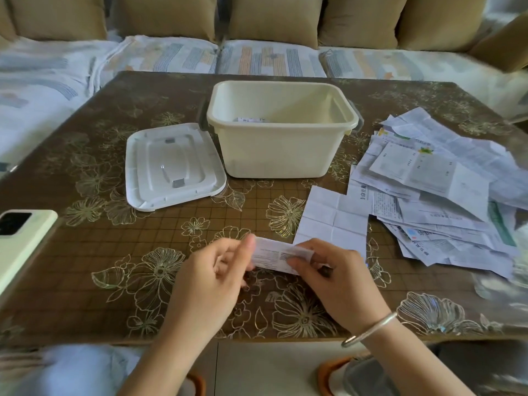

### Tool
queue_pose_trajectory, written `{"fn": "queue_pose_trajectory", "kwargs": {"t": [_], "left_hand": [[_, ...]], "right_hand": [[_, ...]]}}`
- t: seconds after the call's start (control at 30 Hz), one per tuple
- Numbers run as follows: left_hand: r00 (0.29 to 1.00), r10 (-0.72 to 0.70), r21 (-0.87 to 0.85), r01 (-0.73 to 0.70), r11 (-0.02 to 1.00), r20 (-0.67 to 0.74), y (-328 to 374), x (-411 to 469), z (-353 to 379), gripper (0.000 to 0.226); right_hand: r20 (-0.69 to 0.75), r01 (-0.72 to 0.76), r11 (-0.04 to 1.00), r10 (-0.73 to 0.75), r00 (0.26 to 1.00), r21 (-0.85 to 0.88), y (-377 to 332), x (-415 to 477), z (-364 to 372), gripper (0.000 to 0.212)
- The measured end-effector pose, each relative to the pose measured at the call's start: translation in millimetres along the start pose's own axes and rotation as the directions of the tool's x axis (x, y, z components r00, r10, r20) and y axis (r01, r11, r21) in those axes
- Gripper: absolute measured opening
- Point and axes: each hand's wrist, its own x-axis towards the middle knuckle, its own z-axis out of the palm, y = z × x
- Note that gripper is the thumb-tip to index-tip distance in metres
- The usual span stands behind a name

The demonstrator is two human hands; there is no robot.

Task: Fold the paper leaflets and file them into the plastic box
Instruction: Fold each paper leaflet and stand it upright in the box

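Near the front edge of the table, both hands are holding one folded leaflet just above the surface. The left hand is pinching its left end between curled fingers, and the right hand, wearing a silver bangle, is gripping its right end. The open plastic box is sitting toward the back edge, a bit of paper showing inside. Its lid is lying just left of it. A loose pile of leaflets is spreading along the right edge. A phone is resting at the left edge.
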Motion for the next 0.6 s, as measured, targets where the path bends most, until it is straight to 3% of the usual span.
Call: {"fn": "queue_pose_trajectory", "kwargs": {"t": [0.1,0.23,0.33,0.47,0.6], "left_hand": [[0.993,0.118,0.269,-0.116,0.956,0.011,-5.3,2.5,-3.8,0.048],[0.984,0.138,0.5,-0.066,0.863,-0.108,-4.9,11.6,7.7,0.039],[0.986,0.107,0.566,-0.015,0.824,-0.13,-4.7,13.9,13.3,0.036],[0.972,0.171,0.589,-0.046,0.806,-0.158,-9.3,12.0,19.2,0.036],[0.959,0.223,0.593,-0.078,0.801,-0.175,-14.3,9.1,20.5,0.029]], "right_hand": [[0.02,-0.07,0.996,0.069,0.997,0.051,1.7,4.4,-0.2,0.008],[0.017,-0.088,0.994,0.089,0.996,-0.057,0.3,5.5,6.3,0.015],[-0.034,-0.092,0.988,0.089,0.995,-0.122,-0.4,3.0,10.1,0.03],[-0.044,-0.024,0.979,0.015,0.999,-0.202,2.9,0.8,12.1,0.054],[-0.069,0.024,0.96,-0.045,0.997,-0.278,6.0,-0.5,13.5,0.054]]}}
